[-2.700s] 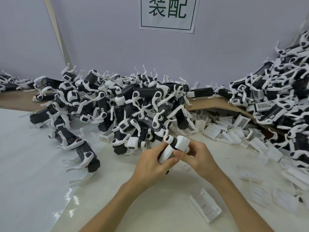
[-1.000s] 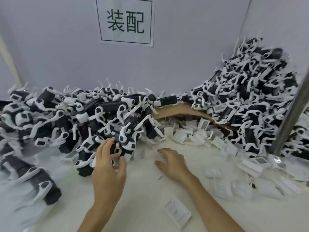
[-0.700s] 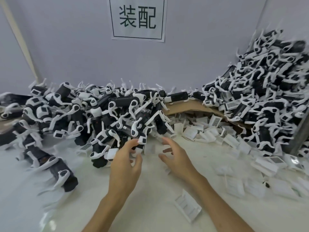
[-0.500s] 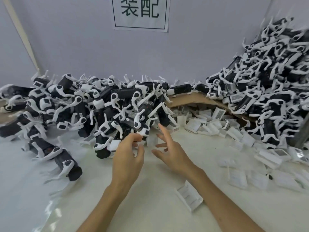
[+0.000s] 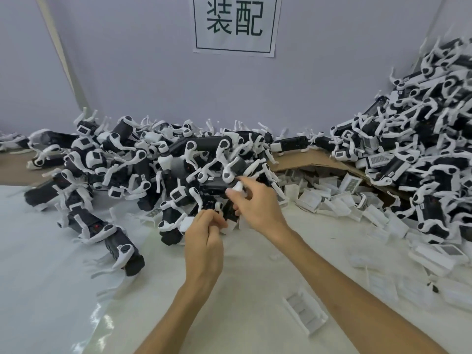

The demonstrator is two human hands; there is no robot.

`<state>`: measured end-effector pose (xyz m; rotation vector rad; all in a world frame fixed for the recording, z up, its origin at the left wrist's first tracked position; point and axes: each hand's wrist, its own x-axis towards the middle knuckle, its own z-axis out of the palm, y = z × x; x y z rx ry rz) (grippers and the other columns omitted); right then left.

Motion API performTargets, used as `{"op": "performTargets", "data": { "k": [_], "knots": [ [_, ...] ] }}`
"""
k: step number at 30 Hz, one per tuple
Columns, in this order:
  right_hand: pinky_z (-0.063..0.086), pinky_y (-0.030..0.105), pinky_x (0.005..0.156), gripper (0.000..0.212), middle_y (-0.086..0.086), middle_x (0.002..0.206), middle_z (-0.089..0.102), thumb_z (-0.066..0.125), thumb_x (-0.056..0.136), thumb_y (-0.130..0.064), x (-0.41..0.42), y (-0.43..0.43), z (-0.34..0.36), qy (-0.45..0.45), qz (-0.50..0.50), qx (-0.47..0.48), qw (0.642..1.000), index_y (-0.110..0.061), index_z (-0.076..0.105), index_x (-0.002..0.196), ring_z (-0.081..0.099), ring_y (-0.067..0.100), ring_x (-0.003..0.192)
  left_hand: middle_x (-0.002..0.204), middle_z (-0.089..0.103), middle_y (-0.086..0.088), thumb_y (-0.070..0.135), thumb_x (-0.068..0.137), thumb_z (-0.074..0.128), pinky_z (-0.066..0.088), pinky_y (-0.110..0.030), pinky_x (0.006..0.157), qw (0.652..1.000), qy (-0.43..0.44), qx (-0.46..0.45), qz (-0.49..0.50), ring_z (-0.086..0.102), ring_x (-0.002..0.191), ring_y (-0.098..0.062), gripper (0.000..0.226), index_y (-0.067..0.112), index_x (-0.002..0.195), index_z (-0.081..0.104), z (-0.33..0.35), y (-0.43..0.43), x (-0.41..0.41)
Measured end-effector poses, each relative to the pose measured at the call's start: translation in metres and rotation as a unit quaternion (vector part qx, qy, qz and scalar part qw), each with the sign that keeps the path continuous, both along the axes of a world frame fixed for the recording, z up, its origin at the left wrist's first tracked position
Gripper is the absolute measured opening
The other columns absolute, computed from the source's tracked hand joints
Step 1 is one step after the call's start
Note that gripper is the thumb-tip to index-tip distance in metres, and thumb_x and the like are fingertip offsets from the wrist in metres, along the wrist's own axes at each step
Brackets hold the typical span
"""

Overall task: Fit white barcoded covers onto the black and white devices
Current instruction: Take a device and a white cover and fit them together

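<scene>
Two spread hands of moments ago now curled: device (image 5: pixel 215 185) pinched by right hand (image 5: pixel 258 208) at near pile (image 5: pixel 153 169) edge; left hand (image 5: pixel 204 238) hold cannot be told. New fitting judged begun.

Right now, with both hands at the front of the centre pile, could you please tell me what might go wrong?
1. The right hand pinches a white limb of a black and white device that lies tangled in the centre pile; pulling it may drag neighbours along.
2. A loose white cover lies beside the right forearm; drawing the arm back could sweep it away.
</scene>
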<state>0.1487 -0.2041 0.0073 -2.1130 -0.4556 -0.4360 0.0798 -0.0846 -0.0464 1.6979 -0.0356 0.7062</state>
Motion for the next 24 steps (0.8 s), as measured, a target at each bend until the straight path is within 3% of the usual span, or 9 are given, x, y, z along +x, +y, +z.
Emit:
{"op": "performTargets", "data": {
  "k": [2, 6, 9, 11, 13, 15, 17, 20, 24],
  "knots": [
    [0.057, 0.035, 0.053, 0.032, 0.005, 0.063, 0.071, 0.058, 0.099, -0.036, -0.005, -0.006, 0.019, 0.02, 0.014, 0.112, 0.993, -0.005, 0.066, 0.092, 0.069, 0.015, 0.052, 0.072, 0.056, 0.004, 0.009, 0.073, 0.038, 0.035, -0.025, 0.062, 1.0, 0.001, -0.003, 0.005, 0.05, 0.07, -0.012, 0.025, 0.023, 0.063, 0.058, 0.001, 0.001, 0.001],
    [0.054, 0.025, 0.05, 0.032, 0.009, 0.065, 0.071, 0.057, 0.1, -0.035, -0.009, -0.033, 0.05, 0.121, 0.075, 0.309, 0.941, -0.006, 0.068, 0.093, 0.067, 0.019, 0.052, 0.071, 0.06, -0.001, 0.011, 0.075, 0.04, 0.044, -0.043, 0.063, 0.999, 0.012, -0.029, -0.016, 0.053, 0.071, -0.021, 0.025, 0.019, 0.065, 0.062, 0.004, 0.002, 0.0],
    [0.045, 0.021, 0.045, 0.028, 0.005, 0.061, 0.061, 0.064, 0.091, -0.035, -0.011, -0.056, 0.043, 0.213, 0.177, 0.409, 0.869, -0.008, 0.071, 0.096, 0.054, 0.012, 0.048, 0.071, 0.064, -0.003, 0.012, 0.079, 0.041, 0.048, -0.034, 0.047, 0.993, 0.01, -0.089, -0.074, 0.06, 0.063, -0.022, 0.027, 0.018, 0.067, 0.064, 0.007, 0.004, -0.003],
    [0.037, 0.021, 0.044, 0.03, 0.002, 0.055, 0.053, 0.064, 0.086, -0.035, -0.013, -0.07, 0.024, 0.236, 0.21, 0.412, 0.855, -0.008, 0.069, 0.099, 0.046, 0.01, 0.047, 0.069, 0.066, -0.009, 0.008, 0.091, 0.041, 0.045, -0.031, 0.04, 0.98, 0.021, -0.153, -0.124, 0.06, 0.052, -0.024, 0.032, 0.016, 0.07, 0.064, 0.013, 0.005, -0.004],
    [0.03, 0.024, 0.047, 0.03, 0.002, 0.05, 0.047, 0.068, 0.078, -0.033, -0.017, -0.081, 0.003, 0.247, 0.222, 0.382, 0.863, -0.008, 0.064, 0.093, 0.041, 0.011, 0.044, 0.067, 0.066, -0.012, 0.008, 0.102, 0.039, 0.047, -0.03, 0.041, 0.963, 0.054, -0.201, -0.172, 0.06, 0.048, -0.029, 0.046, 0.02, 0.068, 0.067, 0.017, 0.004, -0.005],
    [0.029, 0.028, 0.052, 0.033, 0.006, 0.054, 0.043, 0.078, 0.062, -0.034, -0.021, -0.087, -0.016, 0.254, 0.226, 0.376, 0.862, -0.009, 0.06, 0.076, 0.038, 0.014, 0.048, 0.078, 0.069, -0.016, 0.021, 0.106, 0.039, 0.053, -0.033, 0.047, 0.943, 0.112, -0.218, -0.224, 0.065, 0.058, -0.033, 0.044, 0.016, 0.079, 0.073, 0.02, 0.002, -0.005],
    [0.027, 0.034, 0.059, 0.038, 0.008, 0.068, 0.044, 0.079, 0.053, -0.037, -0.024, -0.087, -0.027, 0.264, 0.224, 0.35, 0.87, -0.012, 0.055, 0.069, 0.039, 0.019, 0.062, 0.087, 0.072, -0.017, 0.042, 0.104, 0.037, 0.054, -0.029, 0.054, 0.925, 0.184, -0.186, -0.277, 0.067, 0.068, -0.026, 0.049, 0.01, 0.089, 0.071, 0.017, 0.002, -0.003],
    [0.03, 0.036, 0.064, 0.023, 0.012, 0.083, 0.048, 0.068, 0.07, -0.035, -0.029, -0.083, -0.034, 0.243, 0.243, 0.251, 0.905, -0.014, 0.07, 0.079, 0.041, 0.024, 0.076, 0.089, 0.073, -0.017, 0.061, 0.094, 0.046, 0.056, -0.032, 0.063, 0.882, 0.271, -0.118, -0.367, 0.069, 0.073, -0.028, 0.059, 0.006, 0.098, 0.066, 0.01, -0.001, -0.004],
    [0.038, 0.033, 0.067, 0.025, 0.016, 0.084, 0.049, 0.073, 0.079, -0.034, -0.033, -0.082, -0.034, 0.245, 0.206, 0.235, 0.918, -0.016, 0.076, 0.096, 0.04, 0.028, 0.077, 0.093, 0.073, -0.014, 0.057, 0.083, 0.068, 0.053, -0.029, 0.057, 0.856, 0.304, -0.115, -0.402, 0.067, 0.069, -0.025, 0.066, 0.004, 0.121, 0.059, 0.008, -0.002, -0.005]
  ]
}}
